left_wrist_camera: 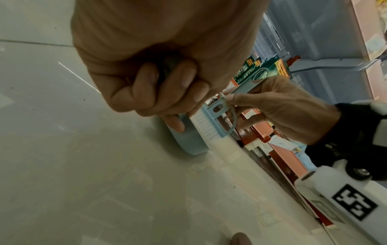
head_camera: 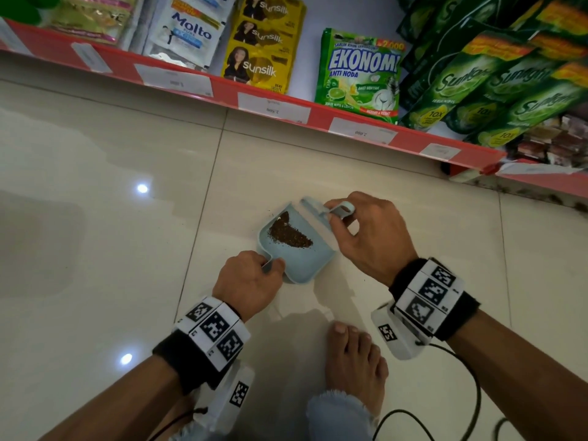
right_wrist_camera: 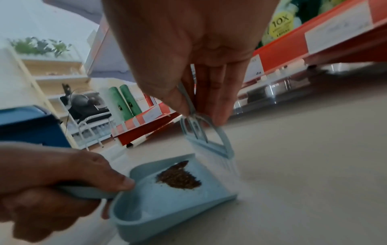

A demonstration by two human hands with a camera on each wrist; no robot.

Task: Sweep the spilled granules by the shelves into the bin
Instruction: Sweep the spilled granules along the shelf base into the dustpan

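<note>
A small pale-blue dustpan point(head_camera: 299, 264) point(right_wrist_camera: 167, 199) lies on the cream floor tiles, with a dark brown heap of granules point(head_camera: 290, 233) point(right_wrist_camera: 178, 178) inside it. My left hand point(head_camera: 251, 281) point(left_wrist_camera: 159, 86) grips its short handle from the near side. My right hand point(head_camera: 366, 233) point(right_wrist_camera: 201, 92) pinches the handle of a little pale-blue brush point(head_camera: 318, 211) point(right_wrist_camera: 211, 149) point(left_wrist_camera: 211, 122), whose white bristles stand at the pan's open lip on its right side. A few stray grains lie by the pan's far corner.
A low red-edged shelf point(head_camera: 286, 97) with detergent and shampoo packs runs across the far side. A blue box point(right_wrist_camera: 27, 126) stands to the left in the right wrist view. My bare foot point(head_camera: 356, 361) is just behind the pan, and a black cable point(head_camera: 445, 393) loops at lower right.
</note>
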